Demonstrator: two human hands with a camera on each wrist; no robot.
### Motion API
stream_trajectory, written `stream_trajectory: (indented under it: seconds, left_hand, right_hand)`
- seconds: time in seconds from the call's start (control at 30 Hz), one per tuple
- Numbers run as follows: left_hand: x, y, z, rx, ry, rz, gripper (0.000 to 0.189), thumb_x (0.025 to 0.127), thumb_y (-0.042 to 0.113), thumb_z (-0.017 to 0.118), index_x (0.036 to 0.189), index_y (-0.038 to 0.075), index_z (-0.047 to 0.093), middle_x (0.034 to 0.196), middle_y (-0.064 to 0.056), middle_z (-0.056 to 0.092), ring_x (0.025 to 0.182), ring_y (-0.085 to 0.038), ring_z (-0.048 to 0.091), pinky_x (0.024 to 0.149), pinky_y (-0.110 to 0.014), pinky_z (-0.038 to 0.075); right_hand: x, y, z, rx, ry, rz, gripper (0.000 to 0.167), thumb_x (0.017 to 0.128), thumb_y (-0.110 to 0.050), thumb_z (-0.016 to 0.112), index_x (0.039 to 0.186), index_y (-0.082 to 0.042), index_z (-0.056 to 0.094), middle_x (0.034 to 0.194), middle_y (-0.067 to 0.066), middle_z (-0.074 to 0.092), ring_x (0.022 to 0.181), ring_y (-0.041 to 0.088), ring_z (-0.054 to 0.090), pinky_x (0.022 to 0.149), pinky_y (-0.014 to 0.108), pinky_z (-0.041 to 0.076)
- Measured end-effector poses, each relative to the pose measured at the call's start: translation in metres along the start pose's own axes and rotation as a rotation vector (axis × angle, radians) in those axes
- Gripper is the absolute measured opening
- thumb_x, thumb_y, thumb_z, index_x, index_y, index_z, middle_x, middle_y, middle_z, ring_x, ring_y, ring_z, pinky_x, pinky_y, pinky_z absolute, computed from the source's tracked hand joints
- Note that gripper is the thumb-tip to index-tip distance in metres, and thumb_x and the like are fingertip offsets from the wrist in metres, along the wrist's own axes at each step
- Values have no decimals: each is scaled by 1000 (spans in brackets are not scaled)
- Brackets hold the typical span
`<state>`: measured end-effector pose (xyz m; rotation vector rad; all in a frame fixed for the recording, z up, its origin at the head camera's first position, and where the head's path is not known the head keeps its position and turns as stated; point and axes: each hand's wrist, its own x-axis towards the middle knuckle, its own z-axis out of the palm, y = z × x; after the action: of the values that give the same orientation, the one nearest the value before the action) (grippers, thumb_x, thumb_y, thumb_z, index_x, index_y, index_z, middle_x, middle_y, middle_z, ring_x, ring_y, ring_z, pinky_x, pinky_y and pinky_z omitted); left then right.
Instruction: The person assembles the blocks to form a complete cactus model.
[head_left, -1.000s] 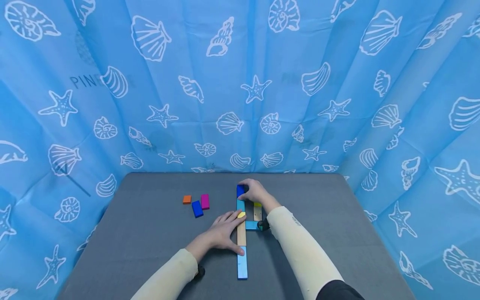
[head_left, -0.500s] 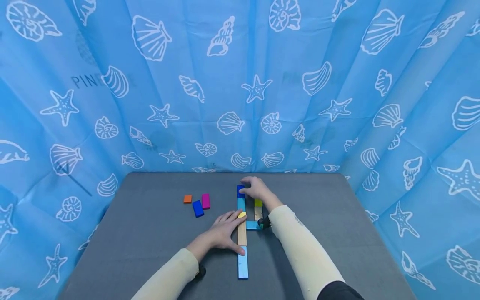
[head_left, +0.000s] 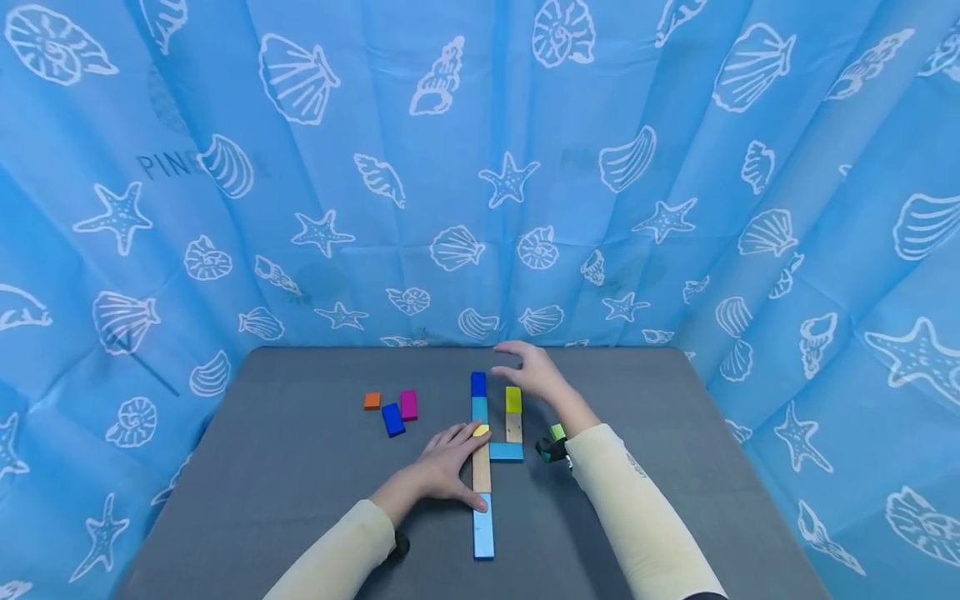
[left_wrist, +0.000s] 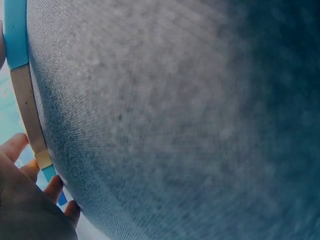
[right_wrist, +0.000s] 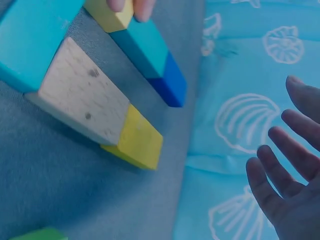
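Observation:
A column of blocks lies end to end on the table: dark blue (head_left: 478, 384), teal (head_left: 480, 410), yellow (head_left: 481, 431), bare wood (head_left: 482, 475) and light blue (head_left: 483, 535). From its right side branches a blue block (head_left: 506, 452), with a speckled wood block (right_wrist: 82, 92) and a yellow block (right_wrist: 137, 137) running away from it. My left hand (head_left: 441, 467) rests along the column, fingertips at the yellow piece, thumb on the light blue one. My right hand (head_left: 534, 372) hovers with spread fingers, holding nothing, beyond the branch and right of the dark blue block.
Left of the column lie an orange block (head_left: 372, 401), a blue block (head_left: 393, 420) and a magenta block (head_left: 408, 405). A green block (head_left: 557, 432) sits beside my right wrist, partly hidden. The blue shell-patterned curtain (head_left: 510, 275) hangs behind the grey table (head_left: 300, 500).
My right hand has let go of the dark blue block and moved right, uncovering the yellow block on the branch and the green block. My left hand has stayed in place.

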<state>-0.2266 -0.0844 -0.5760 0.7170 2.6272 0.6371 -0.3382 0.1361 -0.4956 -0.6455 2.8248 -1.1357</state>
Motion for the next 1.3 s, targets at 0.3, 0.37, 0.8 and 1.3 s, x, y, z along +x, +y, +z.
stream_trajectory:
  seconds: [0.3,0.37,0.8,1.3]
  left_hand:
    - [2,-1,2,6,0,-3,115,66,78,76,160,34,26,171,4,12,154,-33,16,119,-64,17]
    - [2,-3,2,7,-4,-9,115,66,79,75,160,36,26,171,4,11,154,-33,16,119,-64,17]
    - [3,0,-1,17,-25,-35,117,65,79,76,160,37,24,171,7,8,155,-31,14,121,-61,14]
    - [3,-1,1,11,-22,-25,117,65,80,76,161,37,23,171,8,7,155,-31,13,121,-62,14]
  right_hand:
    - [-32,8,-7,-6,32,-12,44,94,-22,74,135,-9,64,135,14,64,121,34,62,95,51,54]
    - [-40,10,-7,-1,29,1,44,94,-20,74,135,-9,64,136,13,64,121,33,62,95,50,54]
    - [-92,37,-11,11,46,49,50,87,-10,79,135,-7,64,135,15,64,118,35,63,93,50,55]
    - [-126,68,-13,-22,-40,110,58,81,-2,82,135,-5,63,141,19,58,125,40,57,94,53,53]
